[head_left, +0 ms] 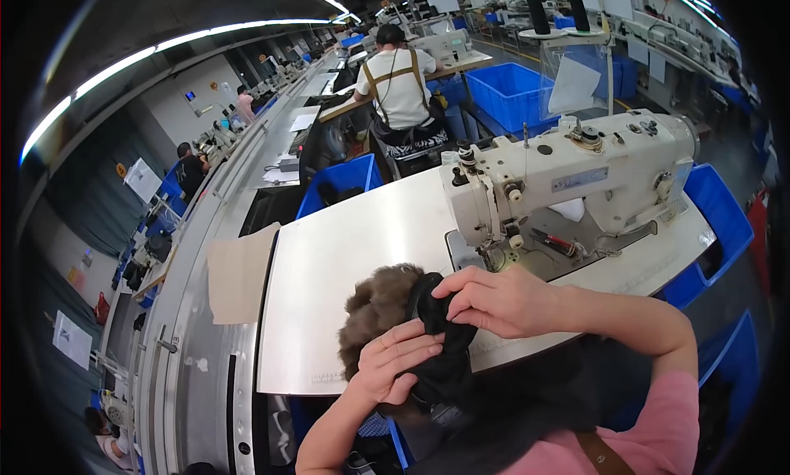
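Note:
Both my hands work on a black fabric piece point(434, 304) with brown fluffy fur point(374, 304) along its left side, at the front edge of the sewing table point(346, 244). My left hand point(397, 361) is closed on the lower part of the black fabric, next to the fur. Its upper right edge is pinched between the fingers of my right hand point(502, 300). Just beyond my right hand stands a white industrial sewing machine point(568, 174), its needle area close to my knuckles. What kind of garment part the piece is, I cannot tell.
A red-handled tool point(553, 241) lies under the machine's arm. Blue bins point(510, 92) stand behind and to the right of the table. A beige sheet point(239, 276) lies at the left on a metal rail counter point(193, 356). Another person point(399, 88) sits ahead at a machine.

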`<state>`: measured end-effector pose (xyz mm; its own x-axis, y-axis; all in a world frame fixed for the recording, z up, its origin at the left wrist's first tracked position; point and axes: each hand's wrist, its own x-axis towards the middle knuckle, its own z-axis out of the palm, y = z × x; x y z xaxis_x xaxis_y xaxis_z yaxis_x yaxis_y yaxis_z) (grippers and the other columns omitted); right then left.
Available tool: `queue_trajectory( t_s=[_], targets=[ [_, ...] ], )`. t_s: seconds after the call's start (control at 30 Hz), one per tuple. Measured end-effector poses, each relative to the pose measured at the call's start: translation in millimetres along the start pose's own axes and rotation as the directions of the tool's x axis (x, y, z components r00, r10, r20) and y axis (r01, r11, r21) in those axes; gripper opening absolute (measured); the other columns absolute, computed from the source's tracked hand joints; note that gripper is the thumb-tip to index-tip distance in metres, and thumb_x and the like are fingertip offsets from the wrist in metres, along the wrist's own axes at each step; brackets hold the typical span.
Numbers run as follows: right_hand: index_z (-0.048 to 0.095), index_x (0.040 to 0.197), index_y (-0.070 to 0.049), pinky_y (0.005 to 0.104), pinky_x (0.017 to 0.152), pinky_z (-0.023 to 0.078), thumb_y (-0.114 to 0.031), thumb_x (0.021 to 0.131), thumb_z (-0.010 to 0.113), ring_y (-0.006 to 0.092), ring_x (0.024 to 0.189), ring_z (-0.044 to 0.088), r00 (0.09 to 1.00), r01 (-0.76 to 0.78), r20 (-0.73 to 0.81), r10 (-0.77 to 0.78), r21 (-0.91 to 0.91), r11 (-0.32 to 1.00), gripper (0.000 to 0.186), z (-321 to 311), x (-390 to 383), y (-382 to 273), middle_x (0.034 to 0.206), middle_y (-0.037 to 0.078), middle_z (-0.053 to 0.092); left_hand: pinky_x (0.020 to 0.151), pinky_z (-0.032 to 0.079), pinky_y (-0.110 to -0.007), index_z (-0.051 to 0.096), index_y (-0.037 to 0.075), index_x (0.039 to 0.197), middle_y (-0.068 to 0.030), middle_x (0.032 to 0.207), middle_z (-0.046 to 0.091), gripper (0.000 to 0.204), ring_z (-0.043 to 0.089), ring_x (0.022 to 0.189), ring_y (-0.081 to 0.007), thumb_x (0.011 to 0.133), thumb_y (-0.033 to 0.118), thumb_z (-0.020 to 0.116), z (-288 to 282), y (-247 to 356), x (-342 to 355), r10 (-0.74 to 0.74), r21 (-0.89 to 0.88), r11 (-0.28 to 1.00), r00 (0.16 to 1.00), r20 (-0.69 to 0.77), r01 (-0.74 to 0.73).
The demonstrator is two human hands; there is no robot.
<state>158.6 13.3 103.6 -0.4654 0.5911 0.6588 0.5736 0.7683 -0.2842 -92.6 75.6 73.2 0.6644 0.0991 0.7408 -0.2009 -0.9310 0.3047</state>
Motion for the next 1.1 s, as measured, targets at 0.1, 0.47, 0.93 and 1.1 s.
queue_trajectory(
  t_s=[0.1, 0.47, 0.93, 1.1],
  targets=[
    [0.06, 0.105, -0.008, 0.0293, 0.061, 0.054, -0.015, 0.09, 0.066, 0.0182, 0.075, 0.067, 0.994, -0.076, -0.073, 0.081, 0.068, 0.995, 0.018, 5.1, -3.9, -7.0, 0.113, 0.005, 0.06, 0.098, 0.049, -0.042, 0.067, -0.006, 0.109, -0.0161, 0.107, 0.069, 0.035, 0.063, 0.106, -0.0353, 0.087, 0.013, 0.048, -2.3, 0.8, -2.7, 0.021, 0.038, 0.999, 1.0, -0.005, -0.021],
    [0.057, 0.122, -0.001, 0.0298, 0.088, 0.05, -0.025, 0.103, 0.048, 0.0132, 0.096, 0.062, 0.579, -0.803, 0.666, 0.47, 0.565, 0.189, 0.031, 23.3, -40.7, -2.4, 0.108, 0.005, 0.064, 0.098, 0.049, -0.041, 0.068, 0.008, 0.114, -0.0023, 0.114, 0.066, 0.043, 0.055, 0.108, -0.0241, 0.087, 0.042, 0.063, 23.0, 19.3, -14.0, 0.301, 0.43, 0.833, 0.938, 0.174, -0.347],
    [0.051, 0.103, -0.003, 0.0422, 0.059, 0.049, -0.008, 0.074, 0.068, 0.0335, 0.077, 0.061, 0.964, -0.229, 0.047, 0.261, -0.346, 0.91, 0.034, 25.5, -25.2, -19.1, 0.083, 0.012, 0.056, 0.102, 0.044, -0.045, 0.066, 0.002, 0.097, -0.0076, 0.092, 0.064, 0.04, 0.061, 0.093, -0.0244, 0.079, 0.037, 0.075, 60.1, 27.7, 3.3, 0.068, 0.513, 0.856, 0.998, 0.006, -0.061],
    [0.055, 0.098, -0.002, 0.0318, 0.057, 0.05, -0.003, 0.074, 0.069, 0.0234, 0.076, 0.061, 0.924, -0.38, -0.046, 0.379, -0.004, 0.925, 0.028, 33.1, -24.5, -12.2, 0.092, 0.011, 0.054, 0.103, 0.042, -0.048, 0.063, 0.001, 0.109, -0.0096, 0.1, 0.066, 0.039, 0.064, 0.094, -0.0233, 0.075, 0.01, 0.079, 62.8, 35.0, -5.5, -0.193, 0.331, 0.892, 0.921, -0.338, 0.309]
  ],
)
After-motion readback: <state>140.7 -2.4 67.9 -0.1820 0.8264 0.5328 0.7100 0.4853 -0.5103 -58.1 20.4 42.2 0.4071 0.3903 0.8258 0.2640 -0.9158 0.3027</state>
